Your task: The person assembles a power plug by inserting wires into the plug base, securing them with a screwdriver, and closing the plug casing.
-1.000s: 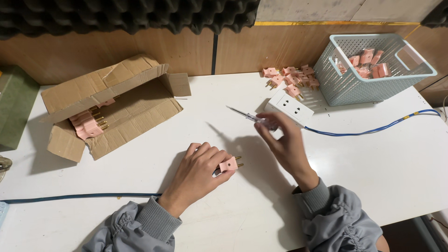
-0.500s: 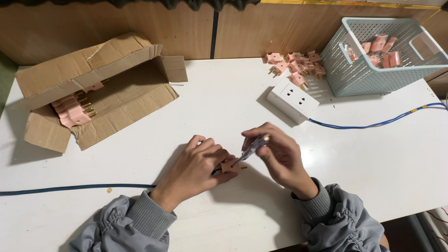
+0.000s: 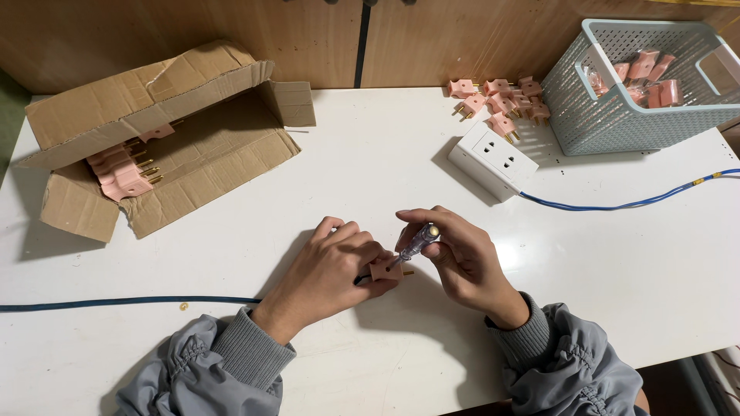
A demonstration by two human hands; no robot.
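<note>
1. Head view: the left hand point(image 3: 331, 270) pinches a small pink plug point(image 3: 385, 270) between thumb and fingers, just above the white table point(image 3: 370, 169), near its front middle.
2. The right hand point(image 3: 462, 258) has its fingers wrapped round a clear-handled screwdriver point(image 3: 416, 243), whose tip meets the plug.
3. A white socket block point(image 3: 493, 159) with a blue cable point(image 3: 617, 205) lies beyond the hands.
4. More pink plugs sit in a loose pile point(image 3: 501, 100), in the pale basket point(image 3: 609, 123) and in the open cardboard box point(image 3: 193, 154).
</note>
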